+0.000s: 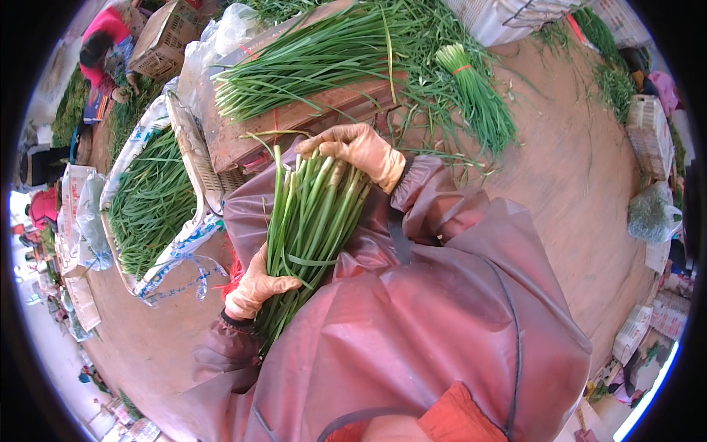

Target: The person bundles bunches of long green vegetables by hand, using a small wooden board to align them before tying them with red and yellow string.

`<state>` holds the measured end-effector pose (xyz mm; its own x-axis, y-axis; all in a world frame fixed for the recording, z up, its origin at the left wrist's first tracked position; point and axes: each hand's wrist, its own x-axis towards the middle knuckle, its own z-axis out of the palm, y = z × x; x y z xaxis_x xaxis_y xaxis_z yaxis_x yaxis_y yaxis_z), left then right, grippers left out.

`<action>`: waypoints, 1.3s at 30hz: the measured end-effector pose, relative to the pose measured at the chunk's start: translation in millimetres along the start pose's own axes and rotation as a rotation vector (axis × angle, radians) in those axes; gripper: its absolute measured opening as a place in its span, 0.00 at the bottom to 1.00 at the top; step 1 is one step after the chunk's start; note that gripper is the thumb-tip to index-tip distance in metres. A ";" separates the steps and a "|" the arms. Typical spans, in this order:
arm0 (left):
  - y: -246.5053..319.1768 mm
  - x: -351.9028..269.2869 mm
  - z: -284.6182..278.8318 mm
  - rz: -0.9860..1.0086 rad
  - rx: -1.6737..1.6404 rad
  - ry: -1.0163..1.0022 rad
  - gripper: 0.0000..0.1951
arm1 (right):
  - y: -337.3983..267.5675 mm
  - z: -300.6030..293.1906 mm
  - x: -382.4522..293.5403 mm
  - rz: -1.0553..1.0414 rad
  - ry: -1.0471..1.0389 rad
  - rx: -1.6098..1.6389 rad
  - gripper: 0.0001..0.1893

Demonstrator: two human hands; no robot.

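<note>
A thick bunch of garlic chives (315, 226) lies slantwise across my lap, pale cut ends away from me. My left hand (262, 284), in a pale rubber glove, is wrapped around its leafy lower part with the thumb on top. At the pale ends, my gloved right hand (356, 152) curls its fingers over the stalks; its fingertips are partly hidden. A yellowed leaf (276, 132) sticks out beside these fingertips. Just beyond, a larger pile of chives (309, 66) rests on a wooden board (243, 138). Red ties (235, 268) hang near my left wrist.
A lined basket (130, 276) of chives stands at the left. A tied chive bundle (478, 94) lies on loose leaves at the upper right. Another person (105, 44) bends over greens at the upper left. Crates (649, 135) and a plastic bag (652, 212) line the right side.
</note>
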<state>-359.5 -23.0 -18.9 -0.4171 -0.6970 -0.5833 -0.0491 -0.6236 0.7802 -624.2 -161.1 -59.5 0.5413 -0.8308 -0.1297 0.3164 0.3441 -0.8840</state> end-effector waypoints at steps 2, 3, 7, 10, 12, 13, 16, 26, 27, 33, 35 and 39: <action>2.0 7.3 13.7 -0.027 -0.096 0.045 0.49 | 9.1 -6.9 12.7 -0.019 0.045 -0.090 0.08; 3.1 12.9 19.6 -0.058 -0.107 0.030 0.49 | 8.4 -9.6 13.6 -0.037 0.033 -0.174 0.08; 9.6 28.5 36.2 -0.052 -0.006 0.065 0.38 | 3.0 -22.4 -1.8 -0.336 0.262 -0.728 0.07; 4.1 27.9 29.4 -0.049 0.098 0.115 0.28 | 15.1 -84.3 -19.1 -0.309 0.564 -0.337 0.09; -5.8 21.8 17.6 -0.034 0.065 0.155 0.21 | 32.1 -159.9 -54.2 0.044 0.792 -0.516 0.08; -11.5 15.8 14.5 -0.035 0.061 0.155 0.21 | 37.9 -187.1 -78.2 0.275 0.847 -0.659 0.10; 2.5 7.4 33.3 0.003 -0.383 0.238 0.17 | 18.6 -187.6 -123.2 0.808 0.633 -1.395 0.19; 7.4 22.1 32.7 0.075 -0.198 0.185 0.29 | 37.3 -8.0 -13.5 -0.202 0.288 -0.433 0.47; 11.8 21.3 38.1 0.136 -0.123 0.184 0.30 | 42.4 14.2 -7.3 -0.356 0.337 -0.790 0.49; -10.5 19.3 11.6 -0.008 -0.269 0.259 0.24 | 18.8 30.0 -12.3 -0.416 0.236 -0.303 0.51; 4.6 17.6 34.5 0.043 -0.623 0.245 0.23 | 29.9 20.4 -20.6 -0.406 0.276 -0.254 0.49; -5.0 11.8 37.1 0.022 -0.797 0.287 0.23 | 19.7 10.6 -38.5 -0.413 0.329 -0.767 0.44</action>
<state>-397.8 -15.0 -21.3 -0.1582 -0.7078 -0.6885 0.6561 -0.5965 0.4624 -630.6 -117.7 -67.1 0.2151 -0.9455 0.2444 -0.2304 -0.2924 -0.9281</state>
